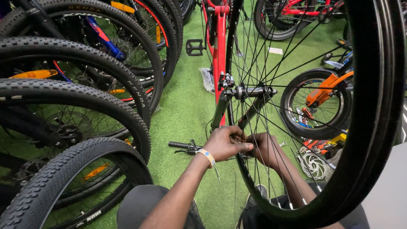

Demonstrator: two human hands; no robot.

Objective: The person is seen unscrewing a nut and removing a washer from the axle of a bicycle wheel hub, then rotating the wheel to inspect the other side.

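The fingers of the left hand are pinched together on something small at the lower part of the front wheel, too small to name. Opposite them, the right hand reaches in from the other side, seen through the spokes; its fingers curl toward the same spot, but whether they grip anything I cannot tell. Both hands meet just below the fork, with the left one nearer the camera and on the open side of the wheel. The pinched spot lies straight below the hub, whose axle runs across the view from left to right. A paper band circles the left wrist. A handlebar grip lies on the green turf just left of the hands. The red frame rises away from them, and knobby tyres of other bicycles crowd the left.
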